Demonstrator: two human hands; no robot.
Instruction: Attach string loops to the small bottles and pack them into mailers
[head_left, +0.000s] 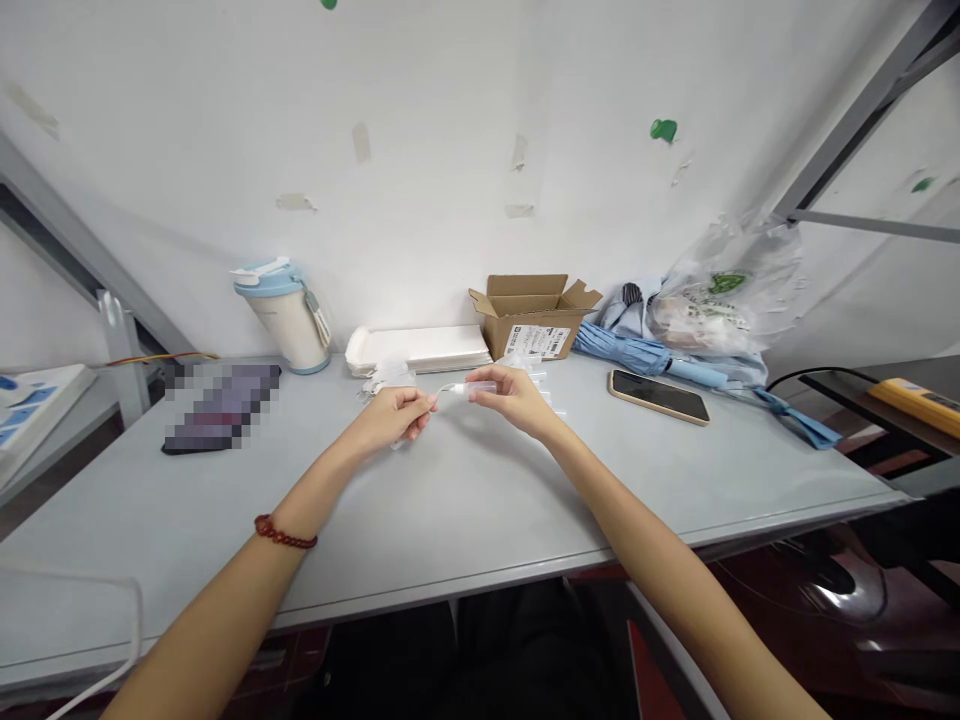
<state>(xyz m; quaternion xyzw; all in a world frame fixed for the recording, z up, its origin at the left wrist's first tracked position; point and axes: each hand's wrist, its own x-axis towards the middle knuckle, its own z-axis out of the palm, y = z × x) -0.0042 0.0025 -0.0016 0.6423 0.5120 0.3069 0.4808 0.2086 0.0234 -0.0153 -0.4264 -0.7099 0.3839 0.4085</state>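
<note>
White-capped, a clear tube (486,386) is pinched in the right hand (517,400) over the surface (480,510), between front and back edges; the left hand (394,415) grips a thin strand (448,387). An open cardboard box (495,327) stands near the back edge.

Folded blue umbrella (626,348); phone (658,396) in front of it, plastic bag (724,290) behind it, lidded tumbler (289,325) well to its left.

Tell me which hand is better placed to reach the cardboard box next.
Probably the right hand: it's nearer the cardboard box, though holding a clear tube; the left hand is farther off.
</note>
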